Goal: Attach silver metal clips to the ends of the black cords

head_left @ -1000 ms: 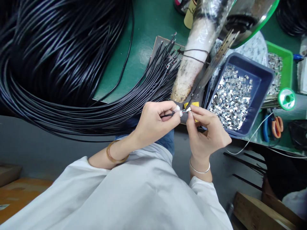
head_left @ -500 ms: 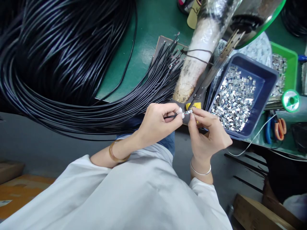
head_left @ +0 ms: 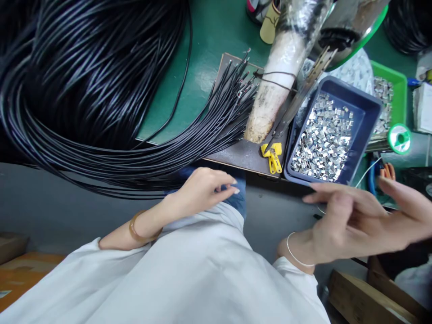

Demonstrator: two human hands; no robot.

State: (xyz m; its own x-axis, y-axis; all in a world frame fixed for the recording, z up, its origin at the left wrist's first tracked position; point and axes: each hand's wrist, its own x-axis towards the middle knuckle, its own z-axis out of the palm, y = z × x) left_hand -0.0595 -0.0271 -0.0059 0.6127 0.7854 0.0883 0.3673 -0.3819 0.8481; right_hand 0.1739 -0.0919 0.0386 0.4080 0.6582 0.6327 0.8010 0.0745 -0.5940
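My left hand (head_left: 202, 191) hovers in front of the table edge, just below the bundle of thin black cables (head_left: 162, 155). Its thumb and index finger are slightly apart with nothing visible between them. My right hand (head_left: 332, 231), a silvery bracelet at the wrist, is farther right below the dark blue tray (head_left: 362, 135) of small metal clips (head_left: 324, 148). It is smeared by motion, and its fingers overlap what looks like another person's hand (head_left: 401, 211) coming from the right edge. Whether my right hand holds anything is hidden.
A yellow clip-like piece (head_left: 272, 157) lies on a grey board (head_left: 232, 155). Beside it are a plastic-wrapped white roll (head_left: 270, 94) and a metal bar (head_left: 300, 99). A green tray (head_left: 400, 94) and a green-flanged spool (head_left: 400, 138) stand right. A large black cable coil (head_left: 101, 67) fills the left.
My hands have come apart from the black cable end and metal piece they were pinching. My left hand moved left and down, my right hand right. The second hand has appeared at the right.
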